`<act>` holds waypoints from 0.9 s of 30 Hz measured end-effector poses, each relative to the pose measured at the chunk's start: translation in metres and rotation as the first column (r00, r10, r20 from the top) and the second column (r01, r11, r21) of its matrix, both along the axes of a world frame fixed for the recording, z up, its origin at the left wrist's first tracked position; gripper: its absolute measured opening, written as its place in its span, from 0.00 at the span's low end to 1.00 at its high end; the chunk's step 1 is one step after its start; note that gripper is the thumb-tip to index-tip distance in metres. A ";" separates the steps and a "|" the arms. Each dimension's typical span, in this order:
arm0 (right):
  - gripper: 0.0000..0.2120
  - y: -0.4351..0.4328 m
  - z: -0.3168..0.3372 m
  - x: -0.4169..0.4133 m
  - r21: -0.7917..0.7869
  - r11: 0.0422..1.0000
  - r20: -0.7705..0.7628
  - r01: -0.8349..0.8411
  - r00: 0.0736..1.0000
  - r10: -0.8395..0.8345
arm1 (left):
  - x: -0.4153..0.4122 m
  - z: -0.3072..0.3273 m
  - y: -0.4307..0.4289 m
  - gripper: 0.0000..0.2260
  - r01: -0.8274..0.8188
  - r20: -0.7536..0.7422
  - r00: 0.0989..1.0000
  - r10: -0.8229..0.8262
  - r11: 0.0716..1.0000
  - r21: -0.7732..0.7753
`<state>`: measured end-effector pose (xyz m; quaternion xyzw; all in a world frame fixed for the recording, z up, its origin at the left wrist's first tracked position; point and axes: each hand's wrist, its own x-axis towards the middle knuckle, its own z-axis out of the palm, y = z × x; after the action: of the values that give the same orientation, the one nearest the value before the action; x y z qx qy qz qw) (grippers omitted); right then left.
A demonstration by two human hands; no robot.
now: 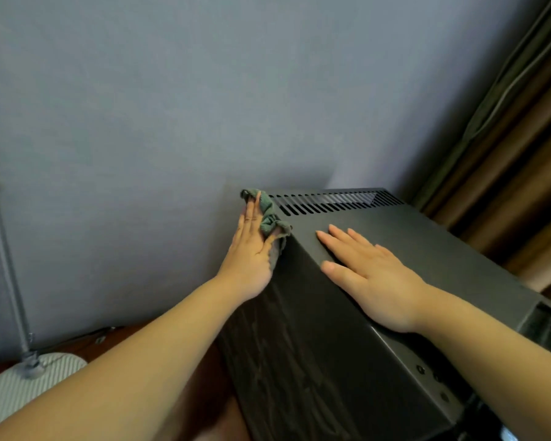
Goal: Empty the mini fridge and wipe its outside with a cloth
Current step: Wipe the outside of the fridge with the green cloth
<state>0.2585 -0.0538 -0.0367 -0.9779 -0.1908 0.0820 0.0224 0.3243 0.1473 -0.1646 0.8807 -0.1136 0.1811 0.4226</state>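
A black mini fridge (299, 329) fills the lower right, seen from above, with vent slots along the back of its top. A crumpled green-grey cloth (269, 216) lies against the fridge's upper left side, near the back corner. My left hand (252, 249) presses the cloth flat onto that side, its fingers straight and pointing toward the wall. My right hand (372, 275) lies flat on the fridge top, palm down and fingers spread. Streaks show on the fridge's left side below the cloth.
A grey wall (172, 106) stands close behind the fridge. A lamp pole (8, 275) with a round white base (29, 386) stands on the wood floor at left. Brown curtains (506, 186) hang at the right.
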 end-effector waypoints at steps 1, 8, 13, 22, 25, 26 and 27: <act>0.28 0.000 0.000 0.000 0.001 1.000 0.000 0.000 1.000 0.000 | 0.000 0.003 0.001 0.32 -0.003 0.015 1.000 0.002 0.999 0.033; 0.28 -0.001 0.001 0.000 0.019 1.000 0.003 -0.008 1.000 0.008 | -0.036 -0.006 -0.021 0.33 -0.019 -0.051 0.999 0.018 1.000 -0.021; 0.28 -0.003 -0.001 0.002 0.033 0.999 0.011 -0.016 1.000 0.016 | -0.049 -0.013 -0.026 0.34 0.003 -0.083 0.997 -0.006 0.999 -0.042; 0.29 -0.003 -0.002 0.002 0.049 0.999 0.020 -0.018 1.000 0.017 | -0.018 -0.001 -0.009 0.26 -0.012 -0.048 0.999 0.005 0.989 -0.149; 0.28 -0.004 -0.003 0.003 0.050 0.999 0.025 -0.019 1.000 0.018 | -0.033 -0.025 -0.017 0.27 -0.013 -0.113 0.994 -0.012 0.976 -0.215; 0.28 -0.004 -0.003 0.003 0.050 0.999 0.026 -0.020 0.999 0.019 | -0.038 -0.031 -0.020 0.27 -0.007 -0.131 0.991 -0.021 0.978 -0.210; 0.28 -0.004 -0.003 0.003 0.051 0.999 0.027 -0.020 0.999 0.019 | -0.043 -0.036 -0.023 0.27 -0.006 -0.141 0.990 -0.026 0.975 -0.221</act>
<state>0.2611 -0.0576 -0.0395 -0.9761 -0.2027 0.0644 0.0440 0.2811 0.1240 -0.2003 0.8384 -0.0665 0.1268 0.5259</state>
